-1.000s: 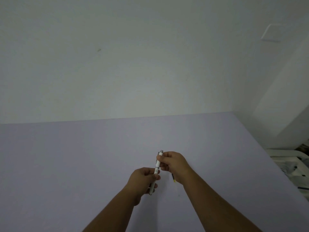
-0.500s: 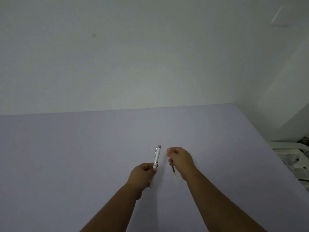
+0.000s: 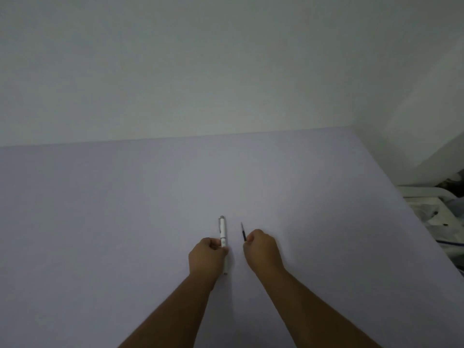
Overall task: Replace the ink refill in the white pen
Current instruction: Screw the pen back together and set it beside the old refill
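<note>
Hands hover side by side, apart, above a lilac table (image 3: 125, 222). The left hand (image 3: 207, 256) is closed around the white pen (image 3: 223, 234), which points away. Just beside it, the right hand (image 3: 262, 249) pinches a thin dark refill (image 3: 243, 232).

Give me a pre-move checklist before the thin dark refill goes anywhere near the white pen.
1. Left hand grips the white plastic pen with grey cap end: ok.
2. Right hand pinches the thin dark ink refill: ok.
3. Pen and refill apart, not touching: ok.
4. Pen barrel opened to take a refill: cannot tell; it looks whole.
5. Whether this refill is the old one or the new one: cannot tell.
6. Pale lilac tabletop beneath the hands free of obstacles: ok.
</note>
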### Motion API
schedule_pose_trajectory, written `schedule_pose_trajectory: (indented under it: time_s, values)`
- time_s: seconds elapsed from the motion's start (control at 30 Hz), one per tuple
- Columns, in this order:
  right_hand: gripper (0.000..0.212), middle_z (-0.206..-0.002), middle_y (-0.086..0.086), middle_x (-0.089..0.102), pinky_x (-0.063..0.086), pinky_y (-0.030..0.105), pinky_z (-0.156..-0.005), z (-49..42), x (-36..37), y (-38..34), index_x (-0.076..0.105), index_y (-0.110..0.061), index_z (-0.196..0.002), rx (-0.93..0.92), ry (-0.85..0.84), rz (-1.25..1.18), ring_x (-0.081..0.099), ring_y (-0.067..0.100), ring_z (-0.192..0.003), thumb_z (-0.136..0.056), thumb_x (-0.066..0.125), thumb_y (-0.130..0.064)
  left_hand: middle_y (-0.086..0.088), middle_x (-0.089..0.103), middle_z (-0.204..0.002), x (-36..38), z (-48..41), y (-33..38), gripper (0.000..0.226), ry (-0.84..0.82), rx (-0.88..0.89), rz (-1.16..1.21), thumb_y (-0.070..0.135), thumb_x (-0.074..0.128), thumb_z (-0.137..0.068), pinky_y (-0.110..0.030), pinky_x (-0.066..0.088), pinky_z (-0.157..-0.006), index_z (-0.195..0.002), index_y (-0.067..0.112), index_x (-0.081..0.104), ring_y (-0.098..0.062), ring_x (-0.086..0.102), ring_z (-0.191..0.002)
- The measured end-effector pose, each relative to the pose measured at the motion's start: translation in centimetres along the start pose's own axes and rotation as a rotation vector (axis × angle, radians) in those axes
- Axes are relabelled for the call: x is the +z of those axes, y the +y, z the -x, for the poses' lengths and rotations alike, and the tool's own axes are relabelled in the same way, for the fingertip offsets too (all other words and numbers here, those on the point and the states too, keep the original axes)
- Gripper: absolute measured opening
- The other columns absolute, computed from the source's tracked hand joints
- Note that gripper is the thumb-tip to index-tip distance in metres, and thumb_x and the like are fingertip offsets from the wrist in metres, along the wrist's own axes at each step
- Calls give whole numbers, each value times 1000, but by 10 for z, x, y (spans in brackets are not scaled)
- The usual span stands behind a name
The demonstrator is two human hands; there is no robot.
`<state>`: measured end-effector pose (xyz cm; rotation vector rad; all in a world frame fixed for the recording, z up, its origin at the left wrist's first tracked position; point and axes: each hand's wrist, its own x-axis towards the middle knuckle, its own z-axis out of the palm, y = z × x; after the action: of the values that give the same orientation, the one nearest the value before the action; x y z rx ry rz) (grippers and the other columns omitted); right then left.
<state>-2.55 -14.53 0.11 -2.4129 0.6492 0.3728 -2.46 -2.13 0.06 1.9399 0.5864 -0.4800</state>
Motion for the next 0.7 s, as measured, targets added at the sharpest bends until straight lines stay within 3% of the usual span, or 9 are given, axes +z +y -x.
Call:
schedule_pose_trajectory:
  time_s: [0.2, 0.43, 0.7]
  values:
    - [20, -106, 10, 69, 53, 30, -78, 1, 9, -5, 65, -8, -102, 16, -24, -29, 66, 27, -97, -90, 51, -16, 0, 66, -86, 3, 1, 1, 13, 10, 14, -43, 20, 67, -85, -15, 40, -47, -97, 14, 65, -11, 58, -70]
    - [18, -102, 9, 70, 47, 26, -67, 2, 10, -6, 65, -9, -99, 28, -45, -53, 67, 25, -92, -89, 53, -16, -1, 65, -82, 7, 1, 1, 15, 25, 15, -58, 19, 67, -85, -13, 39, -44, -98, 12, 65, -14, 59, -72]
    - [17, -95, 8, 72, 58, 33, -74, 2, 11, -6, 66, -11, -93, 21, -52, -94, 69, 25, -85, -86, 58, -25, -4, 68, -90, 8, -2, -2, 17, 33, 2, -75, 22, 69, -84, -14, 39, -46, -98, 12, 64, -15, 60, -74]
